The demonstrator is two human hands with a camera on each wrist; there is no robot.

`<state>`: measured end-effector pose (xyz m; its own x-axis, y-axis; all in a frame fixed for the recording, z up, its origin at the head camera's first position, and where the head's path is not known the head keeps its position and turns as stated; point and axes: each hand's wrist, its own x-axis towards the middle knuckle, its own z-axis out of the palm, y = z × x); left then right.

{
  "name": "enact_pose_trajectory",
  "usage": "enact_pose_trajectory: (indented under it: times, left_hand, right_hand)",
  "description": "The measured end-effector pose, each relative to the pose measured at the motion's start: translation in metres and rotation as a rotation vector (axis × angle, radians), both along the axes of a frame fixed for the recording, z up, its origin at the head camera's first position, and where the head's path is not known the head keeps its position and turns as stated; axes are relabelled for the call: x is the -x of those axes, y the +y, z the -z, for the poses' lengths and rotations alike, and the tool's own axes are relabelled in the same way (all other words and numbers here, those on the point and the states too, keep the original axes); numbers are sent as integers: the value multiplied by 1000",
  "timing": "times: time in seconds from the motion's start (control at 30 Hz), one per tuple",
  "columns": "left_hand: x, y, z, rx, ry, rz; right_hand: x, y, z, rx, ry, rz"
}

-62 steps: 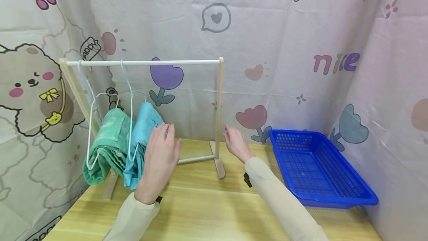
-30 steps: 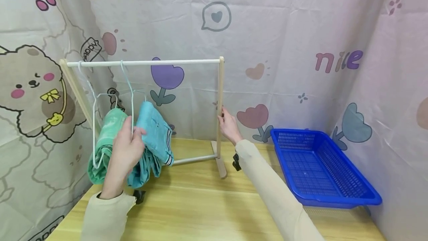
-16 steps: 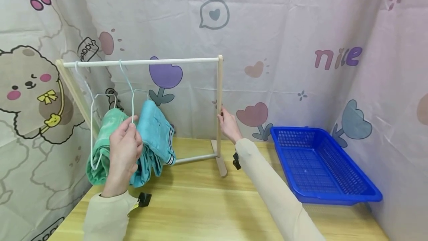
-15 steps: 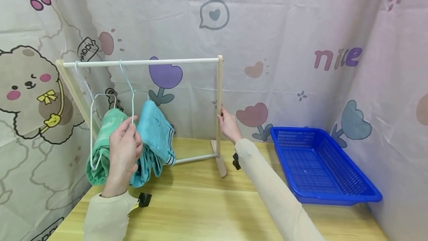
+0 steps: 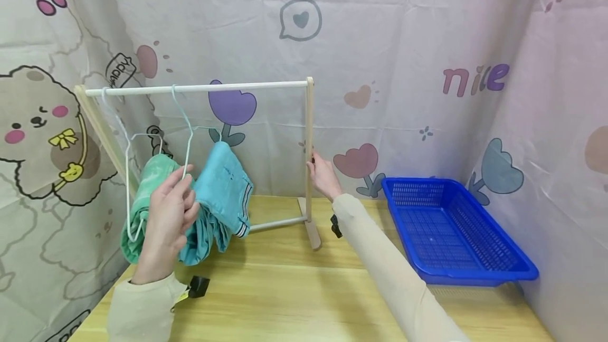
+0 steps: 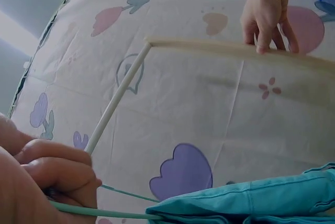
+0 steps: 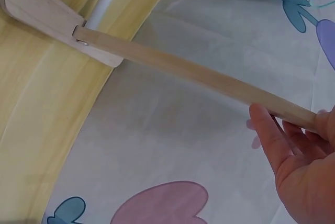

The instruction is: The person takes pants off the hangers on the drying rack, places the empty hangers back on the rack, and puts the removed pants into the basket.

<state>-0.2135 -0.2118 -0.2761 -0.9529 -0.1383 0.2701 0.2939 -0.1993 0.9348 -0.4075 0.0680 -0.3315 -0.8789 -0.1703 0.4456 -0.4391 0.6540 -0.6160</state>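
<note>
A small clothes rack [image 5: 209,87] with a white bar stands on the table and carries two hangers. My left hand [image 5: 166,215] pinches the front side of the pale blue hanger [image 5: 189,139], whose hook sits over the bar. Folded blue trousers [image 5: 225,189] with a striped edge hang from it. To their left, folded green trousers [image 5: 151,194] hang on a white hanger [image 5: 127,173], partly hidden behind my left hand. At the rack's right side, my right hand [image 5: 324,174] holds the wooden post [image 7: 199,75], fingertips against the wood in the right wrist view.
A blue plastic basket [image 5: 456,231] with mesh walls lies at the right of the wooden table [image 5: 285,300]. Printed cloth [image 5: 399,67] surrounds the back and sides. The rack's foot [image 5: 311,231] rests near the back edge.
My left hand has moved left and taken hold of the pale blue hanger. The blue trousers have turned and shifted right. My right hand has come onto the rack's post.
</note>
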Motion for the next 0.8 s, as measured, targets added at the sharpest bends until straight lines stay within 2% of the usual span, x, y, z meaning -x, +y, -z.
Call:
enact_pose_trajectory:
  times: [0.23, 0.47, 0.8]
  left_hand:
    - [2, 8, 3, -33, 46, -56]
    - [6, 13, 1, -54, 100, -30]
    - [8, 23, -4, -10, 145, -59]
  right_hand:
    - [0, 0, 0, 3, -2, -19]
    - [2, 2, 4, 36, -4, -34]
    - [3, 4, 4, 31, 0, -17]
